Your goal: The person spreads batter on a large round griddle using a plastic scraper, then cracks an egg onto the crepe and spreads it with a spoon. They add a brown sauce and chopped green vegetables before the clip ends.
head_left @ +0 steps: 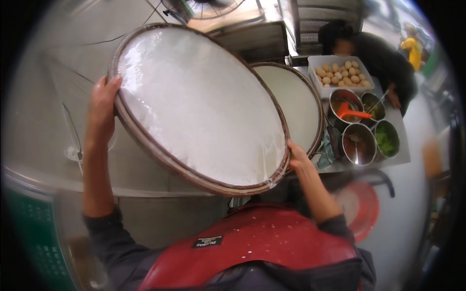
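rt hand [298, 157] clamped on lower rt rim, lt hand [102, 102] clamped on lt rim of tilted brown-rimmed round frame [199, 106], overlapping 2nd round frame [291, 97] in view. prob best: even grip, clear of metal pots [346, 151].

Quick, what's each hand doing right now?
Left hand: closed on the left edge of the big round tray.
Right hand: closed on the same tray's lower right edge.
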Action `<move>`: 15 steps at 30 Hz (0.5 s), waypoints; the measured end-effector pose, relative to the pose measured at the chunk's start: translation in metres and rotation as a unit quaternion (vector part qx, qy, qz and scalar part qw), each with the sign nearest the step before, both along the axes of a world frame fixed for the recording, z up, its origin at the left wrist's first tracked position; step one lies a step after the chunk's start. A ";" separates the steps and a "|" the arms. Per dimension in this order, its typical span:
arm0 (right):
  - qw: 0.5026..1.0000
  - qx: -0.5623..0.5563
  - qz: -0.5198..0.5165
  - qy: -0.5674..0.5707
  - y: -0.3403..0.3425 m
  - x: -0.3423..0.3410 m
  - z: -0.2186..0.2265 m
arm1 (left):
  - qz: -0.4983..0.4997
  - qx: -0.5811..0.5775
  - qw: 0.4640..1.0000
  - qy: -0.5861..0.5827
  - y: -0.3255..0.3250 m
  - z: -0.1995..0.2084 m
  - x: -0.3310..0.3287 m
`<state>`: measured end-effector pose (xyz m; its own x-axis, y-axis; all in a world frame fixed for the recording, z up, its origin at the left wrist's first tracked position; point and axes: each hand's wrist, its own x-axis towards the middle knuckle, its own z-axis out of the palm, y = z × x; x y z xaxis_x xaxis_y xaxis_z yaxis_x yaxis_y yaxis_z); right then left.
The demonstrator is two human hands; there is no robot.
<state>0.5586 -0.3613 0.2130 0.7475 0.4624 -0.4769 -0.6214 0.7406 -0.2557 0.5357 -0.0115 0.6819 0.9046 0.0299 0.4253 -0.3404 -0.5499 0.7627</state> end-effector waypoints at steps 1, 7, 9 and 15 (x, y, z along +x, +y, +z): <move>1.000 0.014 0.000 -0.006 0.011 0.008 -0.007 | 0.085 0.036 0.996 -0.015 -0.016 -0.007 -0.023; 0.976 0.022 -0.204 -0.078 0.003 0.090 0.065 | 0.153 -0.131 0.974 -0.106 -0.049 -0.035 -0.086; 0.980 -0.050 -0.169 -0.095 -0.009 0.133 0.099 | 0.101 -0.144 0.977 -0.123 -0.052 -0.011 -0.069; 0.974 -0.007 -0.193 -0.120 -0.037 0.152 0.093 | 0.139 -0.198 0.960 -0.138 -0.064 -0.051 -0.064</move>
